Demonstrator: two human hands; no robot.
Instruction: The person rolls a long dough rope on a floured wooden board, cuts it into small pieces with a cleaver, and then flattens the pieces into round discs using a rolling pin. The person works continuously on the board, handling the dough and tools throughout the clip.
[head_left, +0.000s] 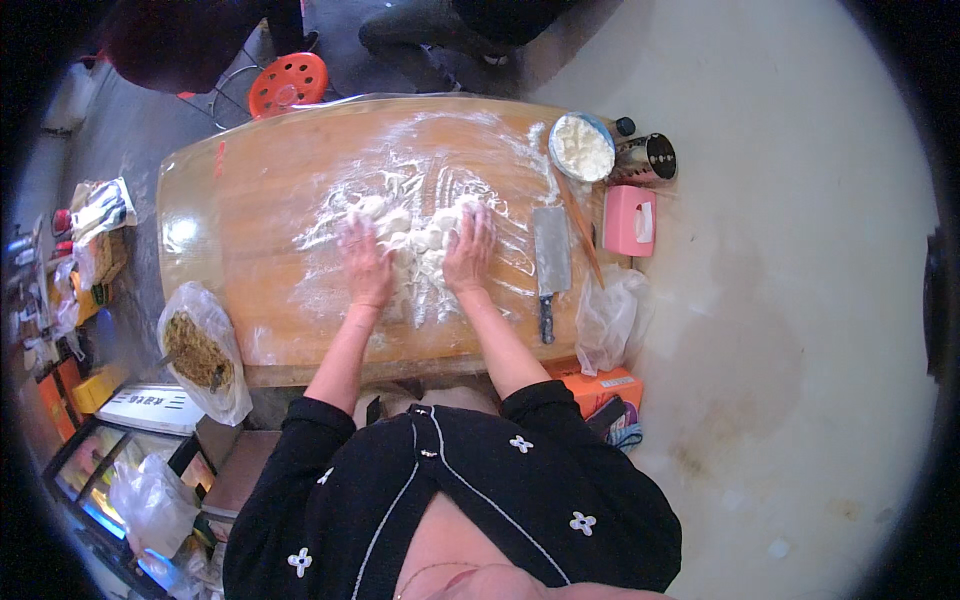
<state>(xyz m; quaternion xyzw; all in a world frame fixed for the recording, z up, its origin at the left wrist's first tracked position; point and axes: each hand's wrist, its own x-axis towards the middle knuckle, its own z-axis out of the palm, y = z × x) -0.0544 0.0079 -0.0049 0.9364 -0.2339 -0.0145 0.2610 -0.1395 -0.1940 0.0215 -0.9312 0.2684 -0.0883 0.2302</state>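
Several small pieces of white dough lie together in loose flour on the wooden table. My left hand rests at the left edge of these pieces, fingers spread and dusted with flour. Opposite it, my right hand lies over the pieces on the right, its fingertips in the flour. Whether either palm grips a piece cannot be seen. A cleaver with a black handle lies right of my right hand. Beside the cleaver is a slim wooden rolling pin. A bowl of flour stands at the far right corner.
A plastic-lined container of brown filling sits at the near left corner. Along the right edge are a pink tissue box, a perforated metal holder and a clear plastic bag. Beyond the table stand a red stool and people.
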